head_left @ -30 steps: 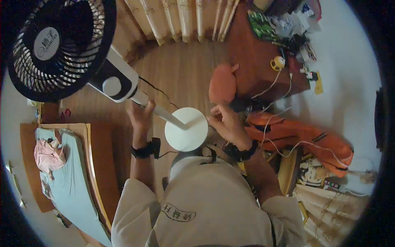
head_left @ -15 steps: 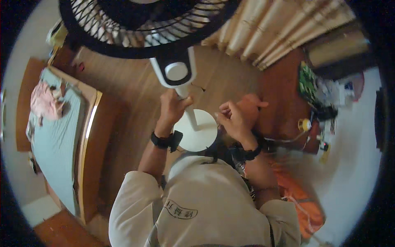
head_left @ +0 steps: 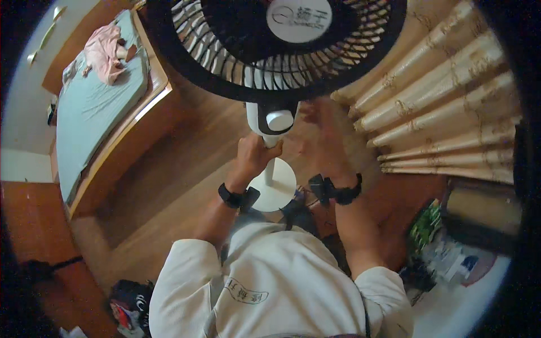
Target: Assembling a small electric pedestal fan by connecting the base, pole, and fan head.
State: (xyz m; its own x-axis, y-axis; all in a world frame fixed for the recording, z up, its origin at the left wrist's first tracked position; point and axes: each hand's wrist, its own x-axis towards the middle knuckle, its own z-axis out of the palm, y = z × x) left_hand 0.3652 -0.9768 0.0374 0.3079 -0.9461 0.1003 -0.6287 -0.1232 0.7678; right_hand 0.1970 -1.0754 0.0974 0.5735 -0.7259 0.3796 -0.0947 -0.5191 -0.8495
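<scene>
A standing fan with a black wire cage [head_left: 232, 84] and a white body is in front of me. Just below the fan's head, my left hand [head_left: 252, 158] is wrapped round the white pole [head_left: 269, 176]. The round white base [head_left: 283, 188] rests on the floor. A white round knob [head_left: 280, 120] shows on the fan's neck, above my left hand. To the right of the neck, below the cage, is my right hand [head_left: 328, 141]. Motion smears its fingers, and I cannot tell whether it touches the fan.
At the far left stands a bed [head_left: 93, 127] with a pale green sheet and a pink cloth [head_left: 106, 56]. Beige curtains [head_left: 434, 107] hang at the right. A green package [head_left: 426, 222] and clear plastic bags [head_left: 451, 256] lie at the lower right. A dark bag [head_left: 132, 298] is at the lower left.
The view has turned to the left, so the bed sits higher and the curtains lower. My right hand has moved up towards the fan's head. My left hand keeps hold of the pole.
</scene>
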